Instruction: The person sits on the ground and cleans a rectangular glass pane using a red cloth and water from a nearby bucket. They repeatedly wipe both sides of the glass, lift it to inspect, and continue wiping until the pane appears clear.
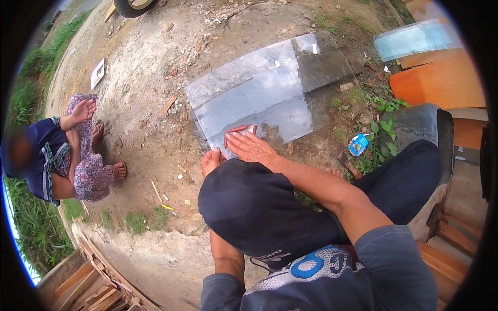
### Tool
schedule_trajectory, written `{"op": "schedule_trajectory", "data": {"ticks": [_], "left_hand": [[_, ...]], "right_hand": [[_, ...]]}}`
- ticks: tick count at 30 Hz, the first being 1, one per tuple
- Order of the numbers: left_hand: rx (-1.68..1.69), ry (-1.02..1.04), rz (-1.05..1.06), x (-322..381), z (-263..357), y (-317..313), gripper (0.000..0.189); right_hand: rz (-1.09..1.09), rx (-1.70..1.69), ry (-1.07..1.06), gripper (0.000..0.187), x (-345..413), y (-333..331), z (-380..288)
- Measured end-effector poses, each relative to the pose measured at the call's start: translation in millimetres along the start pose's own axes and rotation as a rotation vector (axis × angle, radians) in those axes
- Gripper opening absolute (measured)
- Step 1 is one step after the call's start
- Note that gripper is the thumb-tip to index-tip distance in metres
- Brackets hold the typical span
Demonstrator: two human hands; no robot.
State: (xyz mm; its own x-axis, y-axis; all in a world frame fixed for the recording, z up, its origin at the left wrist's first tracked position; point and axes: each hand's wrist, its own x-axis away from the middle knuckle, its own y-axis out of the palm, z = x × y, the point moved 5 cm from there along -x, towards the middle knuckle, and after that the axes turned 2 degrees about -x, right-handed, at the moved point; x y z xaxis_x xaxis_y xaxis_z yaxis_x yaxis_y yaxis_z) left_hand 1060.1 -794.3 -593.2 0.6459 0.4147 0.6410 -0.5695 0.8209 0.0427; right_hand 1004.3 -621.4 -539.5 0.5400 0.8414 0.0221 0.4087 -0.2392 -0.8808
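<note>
A large clear glass pane [268, 91] lies at a slant on the dirt before me, its surface mirroring the sky. My right hand [252, 148] is flat near the pane's closest corner, fingers pressing on a folded reddish-brown sheet [249, 127] with a pale inner side, perhaps sandpaper. The sheet rests on the glass, partly hidden under my fingers. At the same corner my left hand [211, 160] grips the pane's edge, thumb on top. My raised knee [249, 194] in dark trousers hides part of my left forearm.
A person [74, 151] squats at the left. To the right are a blue packet [358, 145], leafy plants [385, 132], an orange panel [435, 81] and another glass pane [416, 39]. A wheel [134, 7] shows at the top; wood strips [91, 287] lie at bottom left.
</note>
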Motion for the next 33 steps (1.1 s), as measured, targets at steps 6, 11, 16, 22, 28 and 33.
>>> {"op": "schedule_trajectory", "data": {"ticks": [6, 11, 16, 22, 28, 33], "left_hand": [[0.02, -0.03, 0.031, 9, 3, 2, 0.024], [0.022, -0.055, 0.001, 7, 0, 2, 0.024], [-0.037, -0.092, -0.028, -8, -8, -7, 0.021], [-0.761, 0.421, 0.306, 1, 26, 4, 0.055], [-1.337, 0.853, 0.017, -11, 87, 115, 0.073], [-1.613, 0.692, -0.093, -31, 92, 145, 0.089]], "right_hand": [[0.212, 0.216, 0.652, 0.062, 28, -74, 150], [0.241, 0.186, 0.727, 0.065, -11, -80, 153], [0.007, 0.079, 0.066, 0.064, -43, -24, 46], [0.396, 0.165, 0.996, 0.061, 71, -133, 261], [0.405, 0.209, 0.895, 0.065, 82, -95, 207], [0.174, 0.133, 0.517, 0.063, 43, -79, 187]]}}
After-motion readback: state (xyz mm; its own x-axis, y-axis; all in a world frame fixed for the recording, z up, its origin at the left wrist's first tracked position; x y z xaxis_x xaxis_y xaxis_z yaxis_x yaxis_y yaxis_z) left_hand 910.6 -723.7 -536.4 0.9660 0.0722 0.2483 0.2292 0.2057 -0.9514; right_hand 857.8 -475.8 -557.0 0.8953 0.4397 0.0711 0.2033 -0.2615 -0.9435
